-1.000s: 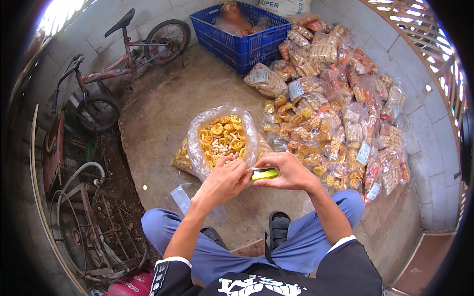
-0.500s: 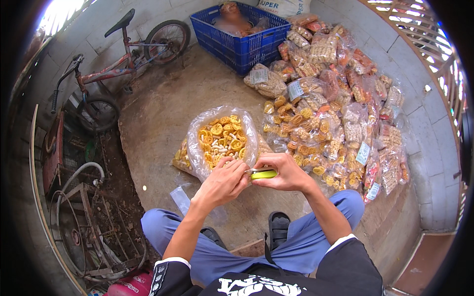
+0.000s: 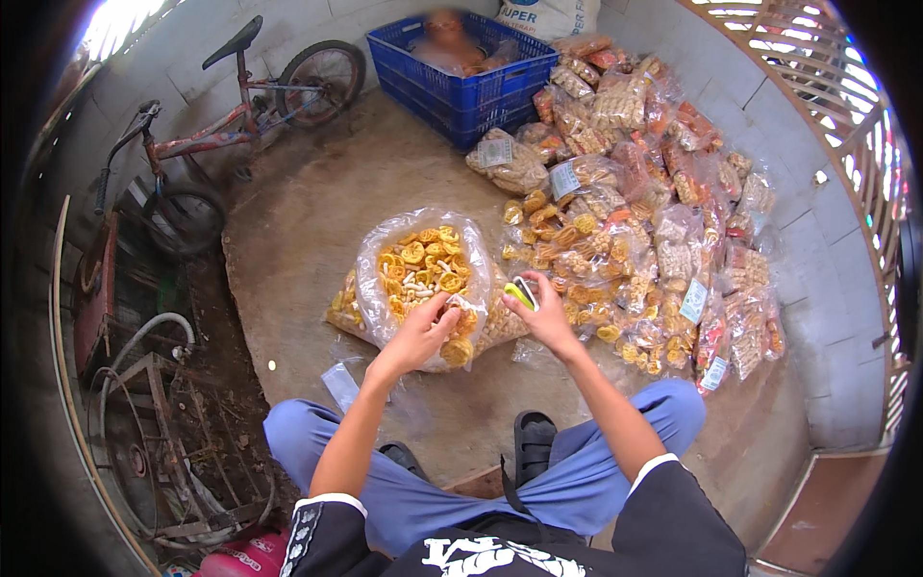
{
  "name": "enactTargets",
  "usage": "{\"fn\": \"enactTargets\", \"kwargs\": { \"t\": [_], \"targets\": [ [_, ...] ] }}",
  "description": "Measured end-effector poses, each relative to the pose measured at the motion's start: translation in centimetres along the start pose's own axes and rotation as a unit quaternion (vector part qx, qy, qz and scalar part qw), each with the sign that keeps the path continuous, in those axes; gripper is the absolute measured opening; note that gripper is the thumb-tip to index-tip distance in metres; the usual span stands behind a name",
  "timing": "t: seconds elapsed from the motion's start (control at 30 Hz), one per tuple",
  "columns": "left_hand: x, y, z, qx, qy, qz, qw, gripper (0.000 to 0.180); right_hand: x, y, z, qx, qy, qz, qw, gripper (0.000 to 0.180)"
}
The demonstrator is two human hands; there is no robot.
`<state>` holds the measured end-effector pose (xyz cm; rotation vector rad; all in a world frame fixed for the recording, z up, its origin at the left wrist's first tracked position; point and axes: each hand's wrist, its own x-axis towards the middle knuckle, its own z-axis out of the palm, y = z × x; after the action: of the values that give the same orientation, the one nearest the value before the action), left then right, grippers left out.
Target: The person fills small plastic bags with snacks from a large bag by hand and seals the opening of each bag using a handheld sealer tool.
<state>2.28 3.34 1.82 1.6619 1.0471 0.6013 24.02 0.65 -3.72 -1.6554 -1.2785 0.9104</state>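
Observation:
My left hand [image 3: 421,334] pinches the top of a small clear bag of yellow round crackers [image 3: 460,348]. That small bag overlaps the near side of a large clear plastic bag [image 3: 368,288], whose wide mouth shows yellow round crackers [image 3: 413,253] and pale stick-shaped pieces. To the right, my right hand [image 3: 548,317] grips what looks like a small lime-green stapler [image 3: 520,294] with a metal top, held apart from the small bag. The large bag rests on the floor in front of my feet.
Many filled snack bags [image 3: 625,212] lie heaped at right. Behind stands a blue crate [image 3: 461,96] with a person [image 3: 447,43] in it, beside a white sack [image 3: 548,17]. A bicycle [image 3: 207,139] leans at far left, above a rusty metal frame [image 3: 154,423]. A clear plastic piece [image 3: 339,387] lies near my left knee.
My hands were together, with the stapler at the small bag's top. Now the right hand has moved right with the stapler, and the left has moved slightly left, holding the bag.

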Motion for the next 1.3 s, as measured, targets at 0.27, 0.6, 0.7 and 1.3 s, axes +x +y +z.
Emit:
{"fn": "enactTargets", "kwargs": {
  "t": [0.27, 0.6, 0.7, 1.3],
  "targets": [
    [1.2, -4.9, 1.4, -0.077, 0.033, 0.01, 0.996, 0.031, -3.5, 10.2, 3.3, -0.193, -0.039, 0.069, 0.978, 0.064],
    [1.5, -8.3, 4.0, -0.033, 0.043, -0.013, 0.998, 0.027, -2.3, 5.4, 4.3, -0.023, -0.003, -0.009, 1.0, 0.03],
    [1.1, -7.6, 4.6, -0.01, 0.052, -0.011, 0.999, 0.027, -2.0, 3.2, 4.3, 0.177, -0.005, -0.019, 0.984, 0.025],
    [-3.4, -9.8, 1.6, 0.301, 0.271, 0.102, 0.909, 0.012, -0.8, 2.6, 3.8, -0.277, 0.106, -0.2, 0.934, 0.038]
  ]
}}
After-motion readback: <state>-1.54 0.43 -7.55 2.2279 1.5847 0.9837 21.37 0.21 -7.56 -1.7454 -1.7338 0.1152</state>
